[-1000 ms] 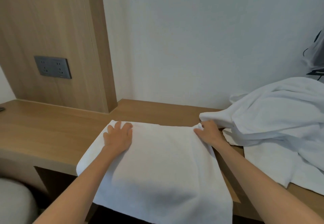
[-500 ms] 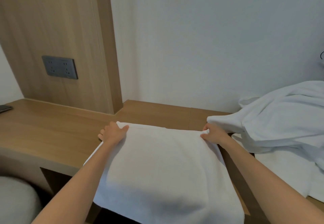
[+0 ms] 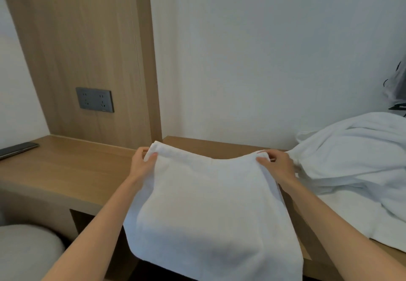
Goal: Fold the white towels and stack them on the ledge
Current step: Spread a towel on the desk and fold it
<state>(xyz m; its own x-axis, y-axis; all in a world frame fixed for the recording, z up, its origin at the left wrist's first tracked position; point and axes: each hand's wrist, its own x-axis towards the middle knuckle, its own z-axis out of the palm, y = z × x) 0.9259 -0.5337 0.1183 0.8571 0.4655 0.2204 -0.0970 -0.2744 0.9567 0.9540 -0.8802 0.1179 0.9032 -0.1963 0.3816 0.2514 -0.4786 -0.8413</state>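
Head view: my left hand (image 3: pixel 140 166) and right hand (image 3: pixel 275 166) each pinch a far corner of the towel (image 3: pixel 204 210), lifting that edge off the ledge (image 3: pixel 66 170) to fold it.

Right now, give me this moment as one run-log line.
left hand pinches white towel far-left corner | right hand pinches far-right corner | towel front hangs off wooden ledge | unfolded towel heap at right
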